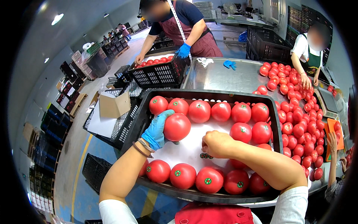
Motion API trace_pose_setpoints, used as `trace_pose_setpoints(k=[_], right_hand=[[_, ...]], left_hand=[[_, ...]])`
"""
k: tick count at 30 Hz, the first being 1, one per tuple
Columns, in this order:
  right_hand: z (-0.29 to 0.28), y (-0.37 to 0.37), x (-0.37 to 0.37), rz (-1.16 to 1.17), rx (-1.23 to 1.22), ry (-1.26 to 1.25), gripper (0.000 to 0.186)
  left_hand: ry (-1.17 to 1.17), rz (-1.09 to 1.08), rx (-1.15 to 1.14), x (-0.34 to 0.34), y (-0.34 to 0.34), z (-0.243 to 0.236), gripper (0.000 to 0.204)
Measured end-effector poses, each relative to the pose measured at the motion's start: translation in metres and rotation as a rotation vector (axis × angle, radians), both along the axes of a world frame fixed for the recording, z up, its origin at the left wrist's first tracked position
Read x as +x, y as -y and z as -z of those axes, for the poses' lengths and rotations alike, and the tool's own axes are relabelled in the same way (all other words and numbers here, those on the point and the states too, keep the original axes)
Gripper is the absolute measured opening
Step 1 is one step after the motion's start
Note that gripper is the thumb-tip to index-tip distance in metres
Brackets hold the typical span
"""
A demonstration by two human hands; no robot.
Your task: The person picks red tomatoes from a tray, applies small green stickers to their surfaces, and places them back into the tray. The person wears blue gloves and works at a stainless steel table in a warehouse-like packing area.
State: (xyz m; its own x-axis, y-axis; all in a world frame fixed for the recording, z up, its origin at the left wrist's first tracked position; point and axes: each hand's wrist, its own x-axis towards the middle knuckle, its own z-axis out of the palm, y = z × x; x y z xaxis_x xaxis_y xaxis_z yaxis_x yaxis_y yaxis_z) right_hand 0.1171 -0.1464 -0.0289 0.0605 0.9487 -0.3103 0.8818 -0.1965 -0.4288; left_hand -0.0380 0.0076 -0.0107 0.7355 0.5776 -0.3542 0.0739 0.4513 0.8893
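My left hand [159, 127], in a blue glove, grips a red tomato [177, 127] inside a black crate [233, 198]. My bare right hand [217, 143] is curled over the crate’s white paper lining [190, 145]; its fingertips and anything in them are hidden. Just below it shows a short row of small round green-and-dark stickers [206, 156]. Red tomatoes [199, 111] line the crate along its back, front and right, several with round green stickers on top.
A steel table [209, 76] bears loose tomatoes [298, 130] at right and a blue glove [229, 64]. An aproned co-worker [195, 35] handles another crate [156, 77]; a second [311, 63] reaches into tomatoes. Another worker’s hands [332, 140] show at far right. Cardboard [115, 105] lies left.
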Motion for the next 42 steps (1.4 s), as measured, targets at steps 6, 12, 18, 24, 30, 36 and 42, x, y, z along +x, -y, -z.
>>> trace_pose_setpoints(k=[6, 12, 18, 24, 30, 36, 42], right_hand=[[0.005, 0.003, -0.009, -0.065, 0.259, 0.296, 0.033], [-0.013, -0.002, 0.012, 0.035, 0.662, -0.522, 0.064], [-0.012, -0.01, 0.021, 0.171, 0.29, -1.173, 0.059], [-0.007, -0.013, 0.025, 0.248, 0.206, -1.447, 0.055], [-0.024, -0.007, 0.022, 0.39, 0.368, -1.391, 0.065], [-0.085, 0.035, 0.096, 0.514, 1.055, -1.459, 0.062], [0.033, 0.138, 0.24, 1.222, 1.596, -1.545, 0.051]], left_hand=[[0.05, 0.092, -0.191, -0.001, 0.0, -0.011, 0.063], [-0.037, 0.172, -0.081, 0.004, 0.004, -0.008, 0.072], [-0.197, 0.361, 0.036, -0.002, -0.001, -0.005, 0.083], [-0.279, 0.362, 0.174, 0.002, 0.007, -0.012, 0.087], [-0.284, 0.619, 0.358, 0.004, 0.015, -0.025, 0.08], [-0.525, 1.038, 0.655, -0.024, 0.038, -0.031, 0.034], [-0.68, 1.295, 0.823, -0.01, 0.043, -0.029, 0.054]])
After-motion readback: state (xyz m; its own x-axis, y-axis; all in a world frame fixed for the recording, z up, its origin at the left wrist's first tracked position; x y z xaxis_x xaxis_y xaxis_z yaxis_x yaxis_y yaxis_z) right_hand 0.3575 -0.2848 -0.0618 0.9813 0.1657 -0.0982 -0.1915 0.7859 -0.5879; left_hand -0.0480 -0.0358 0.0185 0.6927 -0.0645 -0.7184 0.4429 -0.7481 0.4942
